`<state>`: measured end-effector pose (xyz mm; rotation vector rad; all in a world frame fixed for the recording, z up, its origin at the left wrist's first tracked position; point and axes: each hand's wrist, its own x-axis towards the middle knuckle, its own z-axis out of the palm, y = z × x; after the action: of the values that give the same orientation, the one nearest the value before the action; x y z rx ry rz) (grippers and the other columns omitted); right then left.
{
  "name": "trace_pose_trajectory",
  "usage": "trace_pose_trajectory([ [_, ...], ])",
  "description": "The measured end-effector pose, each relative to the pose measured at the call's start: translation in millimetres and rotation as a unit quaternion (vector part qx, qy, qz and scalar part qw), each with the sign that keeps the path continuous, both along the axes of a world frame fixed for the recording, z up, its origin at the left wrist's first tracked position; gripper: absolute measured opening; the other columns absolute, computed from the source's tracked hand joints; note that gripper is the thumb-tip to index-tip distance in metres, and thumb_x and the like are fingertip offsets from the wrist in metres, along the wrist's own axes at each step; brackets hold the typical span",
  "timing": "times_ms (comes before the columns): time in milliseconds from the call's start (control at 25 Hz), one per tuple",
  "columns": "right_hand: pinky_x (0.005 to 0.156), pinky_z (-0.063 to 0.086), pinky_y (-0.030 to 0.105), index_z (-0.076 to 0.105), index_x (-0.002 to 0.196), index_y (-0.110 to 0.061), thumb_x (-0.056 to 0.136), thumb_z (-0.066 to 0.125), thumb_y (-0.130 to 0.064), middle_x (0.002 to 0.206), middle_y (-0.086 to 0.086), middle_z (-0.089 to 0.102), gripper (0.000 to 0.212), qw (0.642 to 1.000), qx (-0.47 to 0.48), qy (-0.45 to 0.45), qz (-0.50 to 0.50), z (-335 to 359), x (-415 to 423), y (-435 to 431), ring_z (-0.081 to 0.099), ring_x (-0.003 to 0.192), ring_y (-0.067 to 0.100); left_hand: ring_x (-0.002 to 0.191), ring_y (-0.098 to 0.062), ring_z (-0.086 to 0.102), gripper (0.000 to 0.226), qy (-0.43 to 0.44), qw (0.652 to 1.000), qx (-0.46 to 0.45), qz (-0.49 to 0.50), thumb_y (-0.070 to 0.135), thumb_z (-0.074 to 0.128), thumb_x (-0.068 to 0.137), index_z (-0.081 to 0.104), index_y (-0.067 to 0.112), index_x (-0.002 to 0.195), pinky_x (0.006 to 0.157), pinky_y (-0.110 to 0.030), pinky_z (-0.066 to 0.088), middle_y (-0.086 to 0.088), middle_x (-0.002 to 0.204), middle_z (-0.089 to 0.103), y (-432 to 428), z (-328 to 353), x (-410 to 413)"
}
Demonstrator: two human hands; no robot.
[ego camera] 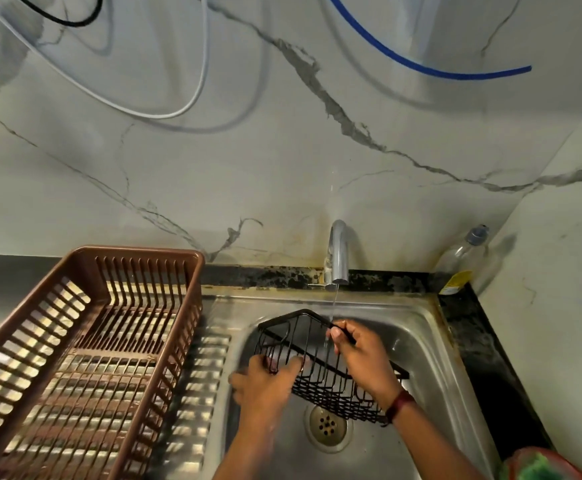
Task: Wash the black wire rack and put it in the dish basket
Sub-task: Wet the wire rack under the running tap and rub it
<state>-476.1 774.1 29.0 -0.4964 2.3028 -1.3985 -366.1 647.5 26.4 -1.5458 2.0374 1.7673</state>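
The black wire rack [320, 375] is held tilted over the steel sink [428, 341], under a thin stream of water from the chrome tap [338, 252]. My right hand [362, 358] grips the rack's upper rim near the stream. My left hand [265, 382] is blurred and lies against the rack's near left side, fingers over the wires. The brown plastic dish basket [116, 271] stands to the left of the sink with nothing in it.
The drain [327, 426] lies below the rack. A clear bottle [462, 258] stands in the back right corner of the dark counter. A green and red scrubber [539, 467] sits at the lower right. Hoses and cables hang on the marble wall.
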Motion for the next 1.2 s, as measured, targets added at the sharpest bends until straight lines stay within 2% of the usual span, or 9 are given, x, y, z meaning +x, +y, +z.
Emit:
trace_pose_trajectory([
  [80, 0.071, 0.043, 0.023, 0.06, 0.091, -0.025, 0.099, 0.046, -0.025, 0.084, -0.003, 0.06, 0.016, 1.0, 0.004, -0.023, 0.017, -3.4, -14.5, -5.3, 0.056, 0.08, 0.011, 0.15, -0.039, 0.013, 0.093, -0.038, 0.996, -0.041, -0.065, 0.059, 0.076, 0.076, 0.038, 0.016, 0.149, 0.121, -0.053, 0.024, -0.014, 0.165, 0.005, -7.4, 2.1, -14.0],
  [160, 0.068, 0.042, 0.023, 0.058, 0.092, -0.026, 0.1, 0.043, -0.026, 0.089, 0.002, 0.061, 0.016, 0.999, 0.002, -0.046, 0.013, -6.1, -28.0, -10.3, 0.056, 0.079, 0.012, 0.143, -0.035, 0.035, 0.111, -0.009, 0.996, -0.022, -0.086, 0.075, 0.074, 0.058, 0.044, 0.017, 0.148, 0.117, -0.055, 0.034, -0.014, 0.16, 0.031, -16.5, -5.8, -28.2],
  [240, 0.066, 0.042, 0.023, 0.056, 0.088, -0.027, 0.1, 0.043, -0.028, 0.088, 0.004, 0.061, 0.018, 0.999, -0.009, -0.052, -0.004, -10.2, -39.8, -14.5, 0.055, 0.077, 0.012, 0.134, -0.031, 0.047, 0.109, -0.031, 0.995, -0.029, -0.093, 0.089, 0.066, 0.052, 0.058, 0.022, 0.137, 0.112, -0.053, 0.041, -0.011, 0.149, 0.049, -19.4, -13.6, -42.1],
  [400, 0.062, 0.045, 0.035, 0.053, 0.082, -0.024, 0.098, 0.042, -0.044, 0.073, 0.001, 0.055, 0.028, 1.0, -0.001, -0.018, -0.023, -25.2, -50.4, -33.5, 0.054, 0.066, 0.02, 0.145, -0.039, 0.028, 0.101, -0.12, 0.98, -0.1, -0.12, 0.083, 0.045, 0.071, 0.055, 0.009, 0.139, 0.114, -0.049, 0.029, -0.023, 0.154, 0.039, -9.1, 1.9, -56.5],
  [560, 0.098, 0.042, 0.044, 0.055, 0.118, -0.028, 0.1, 0.029, -0.049, 0.119, 0.001, 0.06, 0.038, 0.992, 0.074, 0.091, 0.045, -18.1, -52.5, -58.4, 0.054, 0.113, 0.02, 0.123, -0.035, 0.051, 0.095, -0.112, 0.986, -0.102, -0.069, 0.076, 0.047, 0.062, 0.066, 0.007, 0.125, 0.104, -0.047, 0.043, -0.019, 0.131, 0.062, -11.7, 12.1, -63.9],
  [640, 0.114, 0.021, 0.049, 0.03, 0.146, -0.027, 0.097, 0.021, -0.059, 0.146, 0.002, 0.042, 0.059, 0.982, 0.12, 0.107, 0.1, -6.1, -49.5, -66.4, 0.033, 0.138, 0.02, 0.112, -0.034, 0.06, 0.088, -0.078, 0.996, -0.048, 0.008, 0.074, 0.059, 0.049, 0.073, 0.014, 0.111, 0.097, -0.048, 0.051, -0.014, 0.119, 0.069, -18.4, 2.5, -65.6],
  [760, 0.117, 0.007, 0.047, 0.005, 0.153, -0.031, 0.096, 0.015, -0.06, 0.158, 0.001, 0.022, 0.066, 0.976, 0.138, 0.116, 0.126, -1.7, -46.5, -63.8, 0.015, 0.146, 0.019, 0.101, -0.033, 0.068, 0.066, -0.03, 0.996, 0.045, 0.072, 0.058, 0.075, 0.035, 0.078, 0.019, 0.088, 0.087, -0.049, 0.059, -0.011, 0.104, 0.075, -24.7, -19.8, -65.4],
  [960, 0.115, 0.019, 0.044, 0.024, 0.149, -0.026, 0.098, 0.023, -0.058, 0.155, 0.005, 0.031, 0.061, 0.978, 0.198, 0.04, 0.048, -31.4, -53.1, -15.4, 0.029, 0.141, 0.024, 0.091, -0.033, 0.072, 0.083, 0.012, 0.991, 0.09, 0.102, 0.055, 0.077, 0.033, 0.075, 0.009, 0.102, 0.081, -0.05, 0.062, -0.013, 0.098, 0.075, -32.4, -24.0, -46.6],
  [1200, 0.117, 0.004, 0.056, 0.029, 0.146, -0.035, 0.088, 0.014, -0.072, 0.155, -0.006, 0.028, 0.07, 0.979, 0.19, 0.06, 0.052, -20.0, -31.6, -65.5, 0.022, 0.144, 0.019, 0.1, -0.033, 0.064, 0.098, -0.063, 0.997, 0.037, 0.025, 0.072, 0.064, 0.038, 0.07, 0.01, 0.114, 0.085, -0.044, 0.056, -0.014, 0.117, 0.067, -17.7, -19.0, -42.4],
])
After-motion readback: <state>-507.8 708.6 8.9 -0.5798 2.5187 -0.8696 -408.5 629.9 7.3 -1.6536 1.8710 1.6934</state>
